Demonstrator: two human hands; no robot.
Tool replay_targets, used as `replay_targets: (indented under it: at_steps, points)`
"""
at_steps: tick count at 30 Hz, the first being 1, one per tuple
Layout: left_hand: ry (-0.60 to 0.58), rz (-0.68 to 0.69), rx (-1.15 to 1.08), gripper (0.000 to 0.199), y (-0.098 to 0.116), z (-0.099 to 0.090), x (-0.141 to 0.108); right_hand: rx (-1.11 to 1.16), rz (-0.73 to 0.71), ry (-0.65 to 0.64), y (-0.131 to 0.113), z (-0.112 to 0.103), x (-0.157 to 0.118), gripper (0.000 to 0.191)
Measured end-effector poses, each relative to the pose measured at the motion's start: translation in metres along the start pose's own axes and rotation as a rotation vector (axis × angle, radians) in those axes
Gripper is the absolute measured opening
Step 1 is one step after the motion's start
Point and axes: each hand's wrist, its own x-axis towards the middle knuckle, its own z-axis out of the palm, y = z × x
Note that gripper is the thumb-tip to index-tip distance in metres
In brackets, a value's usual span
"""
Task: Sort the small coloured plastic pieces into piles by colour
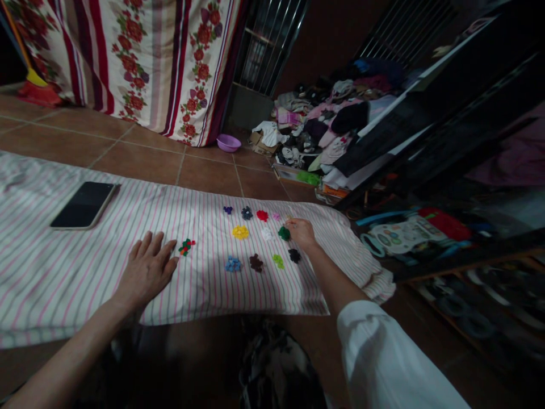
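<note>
My left hand (pixel 147 266) lies flat on the striped cloth (pixel 200 295), fingers spread. Just right of its fingertips sits a small cluster of green, red and orange pieces (pixel 186 247). At the right end of the sorted piles, my right hand (pixel 300 232) reaches down with fingers pinched together; what they hold, if anything, is too small to make out. Close by are a few tan pieces (pixel 289 216), partly hidden, and a dark green pile (pixel 284 233). Black pieces (pixel 294 255) lie nearer to me, below that hand.
Other small piles include yellow (pixel 240 232), blue (pixel 233 264), brown (pixel 256 262), lime (pixel 278 261), white (pixel 266 233) and red (pixel 262 216). A phone (pixel 84 205) rests at left. Beyond are a purple basin (pixel 229 143) and heaped clothes (pixel 323 122).
</note>
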Motion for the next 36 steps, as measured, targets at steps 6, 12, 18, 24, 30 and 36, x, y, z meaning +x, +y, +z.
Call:
replay_targets:
  at_steps: [6, 12, 18, 24, 30, 36]
  points:
    - [-0.017, -0.033, -0.025, 0.046, 0.004, -0.004, 0.000, 0.115, 0.036, -0.014, -0.029, -0.008, -0.003, 0.023]
    - [-0.088, -0.014, -0.014, 0.051, 0.006, -0.006, 0.001, 0.318, -0.140, -0.092, -0.094, -0.002, -0.007, 0.024]
    - [-0.192, 0.017, 0.039, 0.065, 0.010, -0.003, 0.003, 0.461, -0.398, -0.207, -0.171, 0.011, -0.031, 0.025]
    - [-0.185, 0.003, 0.072, 0.063, 0.019, -0.002, 0.008, 0.479, -0.490, -0.366, -0.218, 0.026, -0.058, 0.024]
    - [-0.172, 0.013, 0.053, 0.062, 0.028, 0.003, 0.012, 0.418, -0.503, -0.437, -0.230, 0.036, -0.069, 0.027]
    - [-0.147, 0.042, 0.009, 0.059, 0.034, 0.006, 0.015, 0.411, -0.499, -0.425, -0.227, 0.039, -0.074, 0.022]
